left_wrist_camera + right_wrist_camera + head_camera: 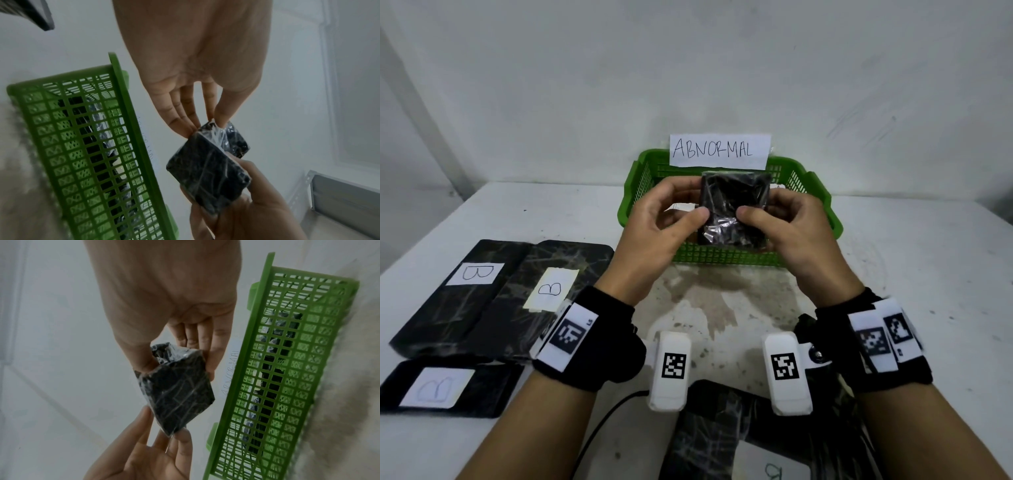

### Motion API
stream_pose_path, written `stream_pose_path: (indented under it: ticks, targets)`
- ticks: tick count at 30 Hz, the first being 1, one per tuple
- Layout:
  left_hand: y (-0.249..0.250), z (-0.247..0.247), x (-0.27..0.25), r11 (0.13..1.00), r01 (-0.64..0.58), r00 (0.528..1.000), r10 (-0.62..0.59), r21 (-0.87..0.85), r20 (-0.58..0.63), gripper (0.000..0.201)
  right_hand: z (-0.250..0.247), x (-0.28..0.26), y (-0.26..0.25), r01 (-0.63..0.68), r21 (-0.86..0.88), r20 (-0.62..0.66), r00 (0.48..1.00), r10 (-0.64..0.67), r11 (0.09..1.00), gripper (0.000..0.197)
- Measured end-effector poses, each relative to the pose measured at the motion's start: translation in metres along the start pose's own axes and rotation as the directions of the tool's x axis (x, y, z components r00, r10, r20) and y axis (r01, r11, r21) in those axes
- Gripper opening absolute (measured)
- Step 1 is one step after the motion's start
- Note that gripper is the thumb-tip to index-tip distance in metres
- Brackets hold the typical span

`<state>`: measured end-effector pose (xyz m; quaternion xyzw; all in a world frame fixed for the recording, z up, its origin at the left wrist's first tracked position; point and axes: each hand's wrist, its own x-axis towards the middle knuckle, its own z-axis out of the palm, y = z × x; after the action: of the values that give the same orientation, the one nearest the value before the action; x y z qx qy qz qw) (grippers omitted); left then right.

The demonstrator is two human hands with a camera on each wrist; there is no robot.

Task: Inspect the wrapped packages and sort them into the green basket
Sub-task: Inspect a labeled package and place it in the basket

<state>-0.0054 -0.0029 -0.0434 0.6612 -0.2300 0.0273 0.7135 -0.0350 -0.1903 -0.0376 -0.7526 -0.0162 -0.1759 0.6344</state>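
Observation:
Both hands hold up a small black package (736, 202) wrapped in crinkled clear film, just above the green basket (722, 255). My left hand (693, 200) pinches its left edge, thumb in front and fingers behind. My right hand (760, 205) pinches the right edge the same way. In the left wrist view my left hand (205, 125) grips one corner of the package (207, 175), with the basket (82, 146) beside it. From the right wrist, my right hand (176, 363) grips the package (179, 395) where loose film bunches, next to the basket (287, 369).
A paper sign reading ABNORMAL (719, 150) stands on the basket's far rim. Dark wrapped packages show through the mesh (98, 129). Three flat black packages labelled B (469, 284) (544, 294) (438, 389) lie left on the white table; another (739, 445) lies near me by a black cable (599, 431).

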Motion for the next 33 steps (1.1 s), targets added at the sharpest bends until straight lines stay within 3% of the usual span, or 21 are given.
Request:
stream_pose_path:
  ticks: [5, 9, 12, 15, 20, 22, 27, 33]
  targets:
    - [-0.001, -0.005, 0.0, 1.0, -0.009, 0.999, 0.01, -0.013, 0.041, 0.033, -0.002, 0.0, 0.0, 0.013, 0.03, -0.026, 1.0, -0.012, 0.999, 0.017]
    - [0.0, -0.01, 0.001, 0.999, 0.011, 0.995, -0.006, -0.043, 0.096, 0.034, -0.007, 0.0, -0.002, -0.076, 0.123, 0.081, 0.995, 0.066, 0.99, 0.016]
    - [0.003, -0.01, 0.001, 0.993, 0.107, 0.983, -0.099, -0.048, 0.155, 0.049, -0.007, -0.001, -0.002, -0.155, 0.168, 0.174, 0.977, 0.126, 0.973, 0.028]
    - [0.001, -0.005, -0.001, 0.989, 0.144, 0.966, -0.136, -0.02, 0.219, 0.061, 0.001, -0.002, -0.001, -0.137, 0.126, 0.165, 0.98, 0.116, 0.982, 0.045]
    - [-0.001, -0.008, 0.001, 0.956, 0.211, 0.962, -0.167, -0.203, 0.214, 0.049, 0.003, -0.001, -0.001, -0.086, 0.043, 0.053, 0.995, 0.084, 0.995, 0.048]
    - [0.0, -0.01, 0.001, 0.969, 0.178, 0.968, -0.14, -0.174, 0.21, 0.048, -0.002, 0.0, -0.002, -0.089, 0.034, 0.043, 0.995, 0.088, 0.995, 0.047]
    - [-0.002, -0.007, 0.001, 0.988, 0.11, 0.987, -0.095, -0.105, 0.132, 0.057, -0.009, -0.006, -0.014, -0.081, 0.151, 0.213, 0.976, 0.048, 0.985, 0.054]
    - [-0.006, -0.005, 0.0, 0.994, 0.11, 0.987, -0.107, -0.019, 0.119, 0.056, -0.002, -0.004, -0.006, 0.012, 0.063, 0.132, 0.991, -0.02, 0.998, 0.056]
